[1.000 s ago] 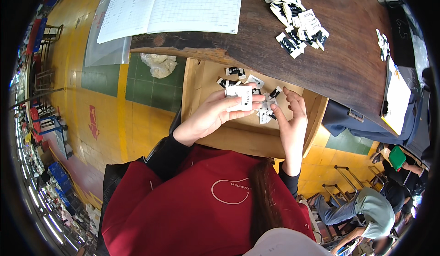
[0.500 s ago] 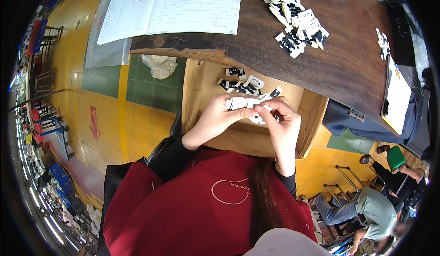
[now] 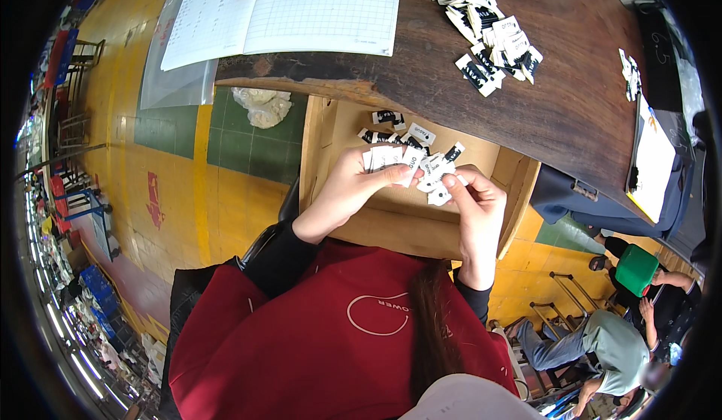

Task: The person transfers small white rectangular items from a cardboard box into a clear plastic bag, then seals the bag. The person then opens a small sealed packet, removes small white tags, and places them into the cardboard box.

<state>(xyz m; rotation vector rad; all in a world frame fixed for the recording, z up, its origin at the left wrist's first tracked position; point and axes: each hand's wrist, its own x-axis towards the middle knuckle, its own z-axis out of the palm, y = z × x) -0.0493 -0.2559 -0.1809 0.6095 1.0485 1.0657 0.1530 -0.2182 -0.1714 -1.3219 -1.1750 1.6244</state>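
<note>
My left hand [image 3: 352, 187] grips a small stack of white and black paper tags [image 3: 387, 157] over an open cardboard box [image 3: 519, 187] on my lap. My right hand [image 3: 474, 202] pinches a few more tags [image 3: 438, 173] right beside that stack, fingertips nearly touching the left hand's. Loose tags [image 3: 391, 118] lie on the box's bottom beyond my hands.
A dark wooden table [image 3: 571, 97] lies ahead with a pile of the same tags [image 3: 492, 33], an open gridded notebook [image 3: 301, 10] and a pad [image 3: 650, 168] at its right edge. Crumpled paper [image 3: 263, 106] lies on the floor. Other people sit at the lower right [image 3: 617, 337].
My right hand has come left from the box's right side and joined the left hand, and both now hold tags together above the box.
</note>
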